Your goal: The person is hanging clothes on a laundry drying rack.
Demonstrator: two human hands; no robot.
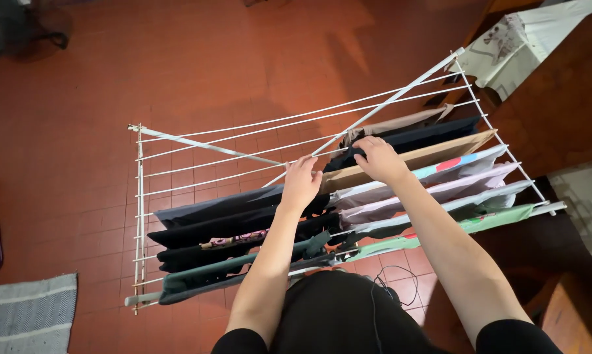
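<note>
Head view: a person leans over a white wire drying rack (178, 139) standing on a red tiled floor (79, 98), both bare arms stretched across rows of hung laundry. The left hand (300, 183) rests at the rack's middle, fingers spread a little apart and curled over a wire, touching the edge of a dark grey garment (211, 206). The right hand (379, 159), just beside it, has its fingers bent together and closed on a bunched black garment (414, 137) that lies over the wires on the far right half, next to a tan cloth (434, 154). Paler pieces and a green one (493, 219) hang nearer the body. The risk, as it looks: a sideways tug on the black garment could drag the tan cloth off its wire, or the weight of two leaning arms could tip or fold the light frame. A striped rug (27, 314) lies at lower left.
</note>
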